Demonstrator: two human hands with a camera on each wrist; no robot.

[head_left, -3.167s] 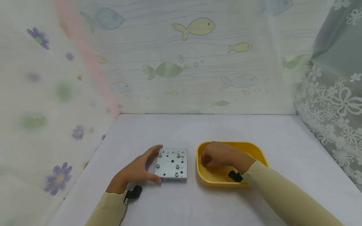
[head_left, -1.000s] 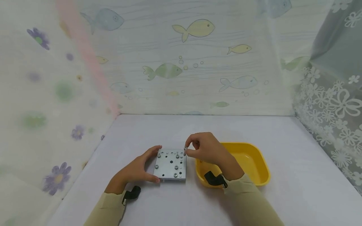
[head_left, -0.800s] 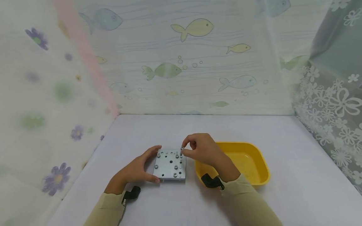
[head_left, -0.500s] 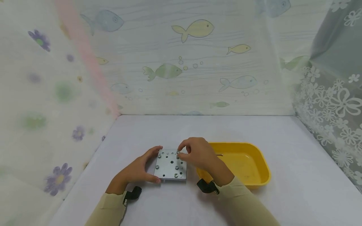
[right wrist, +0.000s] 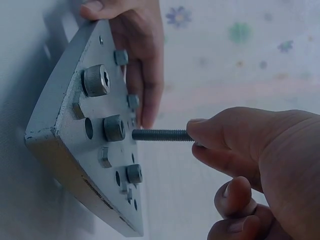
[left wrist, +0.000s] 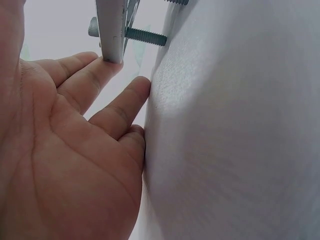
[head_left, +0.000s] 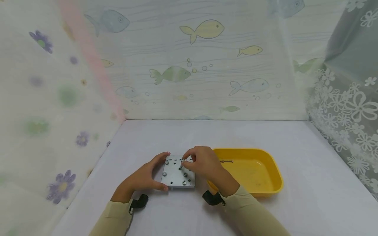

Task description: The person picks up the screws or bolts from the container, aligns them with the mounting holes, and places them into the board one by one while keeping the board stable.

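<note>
Bolt (right wrist: 161, 135): pinched at head end betw. thumb & forefinger of right hand (head_left: 200, 163), shank horizontal in right wrist view, threaded tip at a hole near centre of metal plate (head_left: 178, 171); can't tell if tip is in the hole yet. Plate is square, grey, w/ several socket-head screws (right wrist: 95, 80) already in it, lying on white worktop (head_left: 177, 137) just left of yellow tray (head_left: 276, 183). Left hand (head_left: 141, 178) spread around plate's left edge, fingers straight, thumb at near corner, fingertips (left wrist: 107, 62) against the edge; a screw's thread pokes out under plate in left wrist view. Tray holds one more loose bolt (head_left: 226, 161) near its far left rim. Fish-print & floral curtains around worktop.
</note>
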